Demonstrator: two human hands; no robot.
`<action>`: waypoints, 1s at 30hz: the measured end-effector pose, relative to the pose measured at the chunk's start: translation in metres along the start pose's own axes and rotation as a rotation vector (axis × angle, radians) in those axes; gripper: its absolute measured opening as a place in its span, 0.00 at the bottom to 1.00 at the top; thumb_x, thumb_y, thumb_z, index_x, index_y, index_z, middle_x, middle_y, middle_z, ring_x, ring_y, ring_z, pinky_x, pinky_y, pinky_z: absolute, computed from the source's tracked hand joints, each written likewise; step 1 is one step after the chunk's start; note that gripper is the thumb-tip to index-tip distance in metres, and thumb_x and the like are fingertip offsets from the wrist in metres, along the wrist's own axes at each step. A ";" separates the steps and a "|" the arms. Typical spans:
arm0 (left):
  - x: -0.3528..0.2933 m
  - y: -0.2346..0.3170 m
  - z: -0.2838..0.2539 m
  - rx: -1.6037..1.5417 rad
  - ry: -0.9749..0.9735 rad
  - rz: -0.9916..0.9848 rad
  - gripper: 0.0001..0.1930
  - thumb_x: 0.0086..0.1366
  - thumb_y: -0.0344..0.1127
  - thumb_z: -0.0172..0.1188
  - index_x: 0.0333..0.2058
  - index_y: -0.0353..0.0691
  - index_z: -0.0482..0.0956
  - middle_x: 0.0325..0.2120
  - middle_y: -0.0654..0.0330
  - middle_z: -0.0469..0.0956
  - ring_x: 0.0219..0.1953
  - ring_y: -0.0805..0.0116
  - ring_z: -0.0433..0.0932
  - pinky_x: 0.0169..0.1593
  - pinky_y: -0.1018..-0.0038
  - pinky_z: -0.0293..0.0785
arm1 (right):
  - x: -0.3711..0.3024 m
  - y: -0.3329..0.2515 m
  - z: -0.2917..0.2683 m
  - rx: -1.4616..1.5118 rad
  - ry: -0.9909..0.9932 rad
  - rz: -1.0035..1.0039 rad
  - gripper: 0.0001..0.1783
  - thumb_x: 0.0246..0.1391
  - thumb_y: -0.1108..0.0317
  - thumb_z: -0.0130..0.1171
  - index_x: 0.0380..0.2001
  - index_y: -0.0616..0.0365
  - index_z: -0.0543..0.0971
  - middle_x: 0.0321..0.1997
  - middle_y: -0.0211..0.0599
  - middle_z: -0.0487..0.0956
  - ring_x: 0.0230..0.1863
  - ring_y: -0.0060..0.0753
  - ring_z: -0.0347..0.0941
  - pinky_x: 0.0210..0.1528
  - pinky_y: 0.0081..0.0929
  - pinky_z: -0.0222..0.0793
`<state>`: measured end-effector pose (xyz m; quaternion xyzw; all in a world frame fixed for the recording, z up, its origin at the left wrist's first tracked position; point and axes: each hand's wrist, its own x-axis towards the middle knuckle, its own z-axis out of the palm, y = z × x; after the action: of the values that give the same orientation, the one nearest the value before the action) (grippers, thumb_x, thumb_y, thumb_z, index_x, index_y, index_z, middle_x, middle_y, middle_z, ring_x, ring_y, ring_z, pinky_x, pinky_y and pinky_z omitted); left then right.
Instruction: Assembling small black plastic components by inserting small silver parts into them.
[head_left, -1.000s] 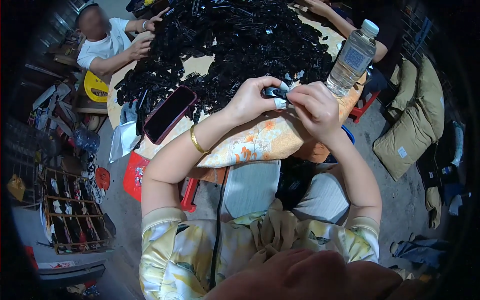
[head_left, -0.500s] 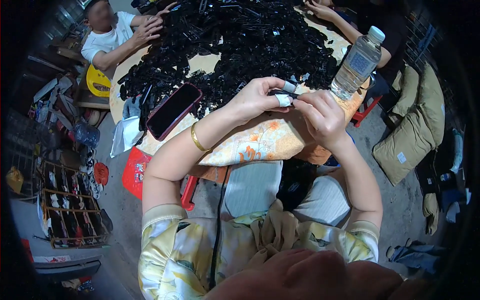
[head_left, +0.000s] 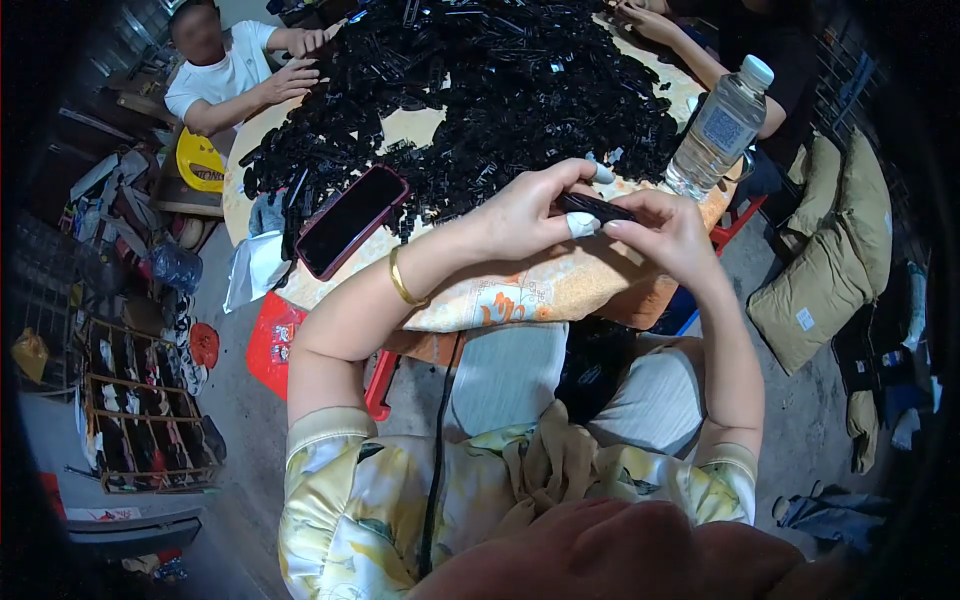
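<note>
Black and elongated, the slim piece [head_left: 598,208] is sitting between your two hands, just right of the frame's centre. Your left hand [head_left: 525,215] is gripping its left end between thumb and curled fingers; your right hand [head_left: 675,235] is pinching its right end, so neither hand is lying clearly nearer. Its long axis is running left to right, dipping slightly toward the right. Its surface is looking dark and faintly ridged, too small for finer detail. Beyond, a dark heap [head_left: 520,100] is covering much of the table [head_left: 413,128] at the frame's top.

Glossy plastic pieces [head_left: 540,100], shiny metal bangle [head_left: 403,279]
</note>
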<state>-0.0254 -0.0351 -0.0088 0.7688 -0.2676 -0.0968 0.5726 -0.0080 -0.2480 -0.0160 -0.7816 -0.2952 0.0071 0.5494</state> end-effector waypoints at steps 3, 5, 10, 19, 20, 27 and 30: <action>0.014 -0.014 -0.030 0.108 0.170 0.200 0.26 0.55 0.30 0.60 0.52 0.35 0.63 0.44 0.55 0.73 0.46 0.66 0.73 0.52 0.71 0.69 | -0.002 -0.003 -0.035 0.093 -0.449 0.312 0.15 0.43 0.66 0.66 0.34 0.65 0.78 0.27 0.31 0.79 0.31 0.20 0.73 0.32 0.16 0.69; 0.022 -0.014 -0.064 0.539 0.584 0.158 0.16 0.57 0.34 0.59 0.44 0.37 0.74 0.39 0.58 0.77 0.44 0.68 0.74 0.47 0.73 0.70 | -0.008 0.005 -0.037 0.009 -0.555 0.028 0.14 0.44 0.65 0.65 0.33 0.63 0.79 0.25 0.30 0.79 0.27 0.19 0.72 0.33 0.18 0.68; 0.017 -0.076 -0.144 1.073 0.716 -0.507 0.18 0.55 0.42 0.56 0.41 0.37 0.77 0.35 0.47 0.78 0.41 0.50 0.76 0.47 0.66 0.70 | 0.006 0.011 -0.008 -0.272 -0.289 -0.177 0.13 0.43 0.66 0.65 0.34 0.60 0.79 0.31 0.35 0.78 0.30 0.28 0.74 0.34 0.23 0.69; 0.010 -0.077 -0.138 1.127 0.620 -0.473 0.15 0.53 0.39 0.58 0.39 0.39 0.76 0.33 0.47 0.78 0.38 0.50 0.76 0.45 0.64 0.71 | 0.023 0.033 0.019 -0.755 0.011 -0.371 0.07 0.44 0.70 0.60 0.26 0.61 0.74 0.24 0.38 0.71 0.32 0.39 0.71 0.33 0.34 0.67; 0.010 -0.076 -0.135 1.124 0.619 -0.473 0.15 0.53 0.39 0.58 0.39 0.39 0.76 0.33 0.47 0.78 0.38 0.50 0.76 0.45 0.64 0.71 | 0.021 0.032 0.017 -0.741 0.034 -0.387 0.08 0.44 0.70 0.61 0.25 0.61 0.73 0.24 0.38 0.71 0.31 0.40 0.71 0.32 0.33 0.68; 0.008 -0.030 -0.112 0.801 0.863 -0.089 0.16 0.53 0.30 0.61 0.42 0.35 0.74 0.30 0.57 0.78 0.30 0.71 0.76 0.35 0.76 0.72 | 0.012 0.018 0.013 -0.353 0.214 -0.254 0.08 0.43 0.74 0.63 0.28 0.62 0.74 0.28 0.35 0.75 0.27 0.28 0.73 0.28 0.21 0.69; 0.011 -0.016 -0.074 0.336 0.625 0.082 0.14 0.51 0.31 0.62 0.38 0.36 0.76 0.27 0.62 0.77 0.29 0.71 0.75 0.36 0.77 0.73 | 0.008 0.016 0.010 -0.120 0.252 -0.162 0.10 0.41 0.75 0.65 0.28 0.63 0.74 0.30 0.32 0.76 0.30 0.22 0.72 0.33 0.17 0.69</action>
<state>0.0222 0.0233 0.0024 0.8333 -0.1222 0.2114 0.4959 0.0020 -0.2390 -0.0314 -0.7812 -0.2862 -0.1529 0.5333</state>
